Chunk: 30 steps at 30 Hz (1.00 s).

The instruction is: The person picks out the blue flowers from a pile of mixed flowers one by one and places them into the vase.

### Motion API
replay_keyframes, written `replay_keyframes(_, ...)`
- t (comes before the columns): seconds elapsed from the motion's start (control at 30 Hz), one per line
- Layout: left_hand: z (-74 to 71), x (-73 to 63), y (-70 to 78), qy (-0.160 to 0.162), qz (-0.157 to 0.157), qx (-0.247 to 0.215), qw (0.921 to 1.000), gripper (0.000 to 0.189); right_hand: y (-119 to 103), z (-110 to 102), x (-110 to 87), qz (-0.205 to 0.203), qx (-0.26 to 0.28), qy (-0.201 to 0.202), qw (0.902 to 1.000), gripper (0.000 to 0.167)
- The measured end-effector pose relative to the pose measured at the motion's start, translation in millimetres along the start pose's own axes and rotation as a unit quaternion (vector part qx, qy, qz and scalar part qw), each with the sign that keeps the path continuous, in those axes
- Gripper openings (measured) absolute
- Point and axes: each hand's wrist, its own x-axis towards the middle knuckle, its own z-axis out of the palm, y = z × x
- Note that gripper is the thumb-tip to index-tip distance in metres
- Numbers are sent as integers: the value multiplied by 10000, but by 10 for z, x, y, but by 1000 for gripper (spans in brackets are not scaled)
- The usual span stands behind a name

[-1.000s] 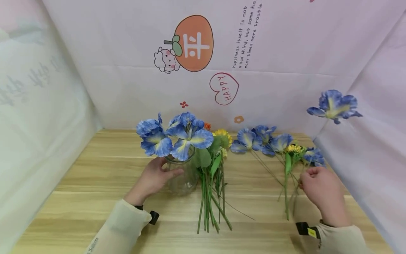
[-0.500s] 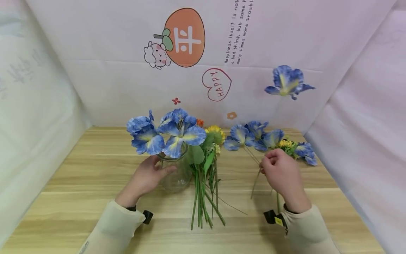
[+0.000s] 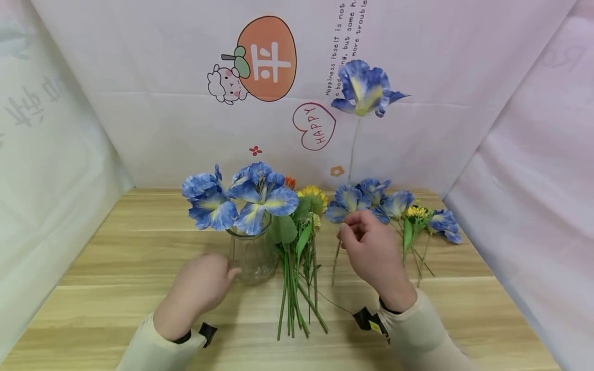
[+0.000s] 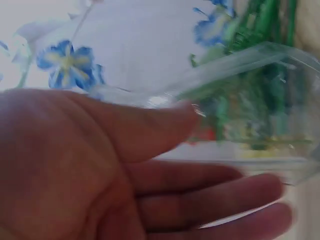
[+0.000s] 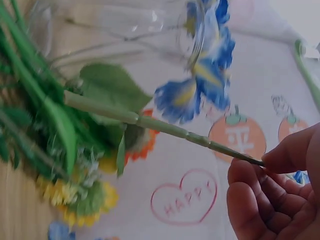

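My right hand (image 3: 377, 253) pinches the thin green stem (image 5: 172, 130) of a blue iris (image 3: 364, 87) between thumb and fingertips. The bloom stands high above the hand, and the stem's lower end points down toward the table. At the left, my left hand (image 3: 199, 283) is beside the clear glass vase (image 3: 254, 263), thumb at its side. The left wrist view shows its fingers (image 4: 215, 200) extended along the glass, not wrapped round it. Blue irises (image 3: 264, 201) stand in the vase, blooms spreading over the rim and stems visible through the glass.
Right of the vase lies a bunch of green stems (image 3: 292, 299) with yellow flowers (image 3: 314, 195) and an orange one (image 3: 290, 182). More blue irises (image 3: 398, 203) and a small yellow flower (image 3: 416, 212) lie farther right. A printed white cloth (image 3: 185, 134) rises behind the wooden table (image 3: 130, 268).
My right hand has carried the iris leftward from the right side, toward the vase. My left hand has come down from the vase's rim to its lower side, its grip loosened.
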Motion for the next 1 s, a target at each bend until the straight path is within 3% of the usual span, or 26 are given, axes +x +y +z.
replay_keyframes(0.07,-60,-75,93,-250,414,-285,9984,22,-71,45,-14,-333,101,34,9994,6)
replay_keyframes(0.13,-119,-145,195,-344,929,-970,9903,19,-135,102,-33,-787,228,28,9966,4)
replay_keyframes(0.2,-168,-208,303,-45,1367,-1701,9759,19,-199,174,-60,-1303,390,4,9907,2)
replay_keyframes(0.27,-211,-239,391,537,1616,-2339,9572,20,-256,261,-95,-1803,547,-22,9821,2)
replay_keyframes(0.37,-246,-231,485,1674,1507,-2949,9286,21,-336,410,-167,-2432,697,-86,9674,5)
replay_keyframes(0.43,-254,-206,515,2105,1348,-3283,9109,23,-385,508,-225,-2718,759,-229,9591,7)
replay_keyframes(0.5,-248,-191,527,2269,1172,-3587,8979,23,-427,595,-281,-2928,740,-383,9525,7)
replay_keyframes(0.63,-214,-182,510,2352,788,-4056,8798,18,-485,720,-345,-3206,604,-643,9431,9)
replay_keyframes(0.7,-209,-182,491,2426,677,-4189,8724,16,-498,748,-335,-3287,564,-755,9397,7)
replay_keyframes(0.8,-248,-183,452,2703,699,-4419,8525,13,-495,746,-279,-3142,644,-982,9421,4)
replay_keyframes(0.9,-374,-193,412,3220,772,-4479,8305,12,-473,731,-180,-2568,535,-1102,9587,10)
replay_keyframes(1.0,-552,-213,362,3800,849,-4485,8045,13,-443,742,-84,-1749,20,-1251,9766,31)
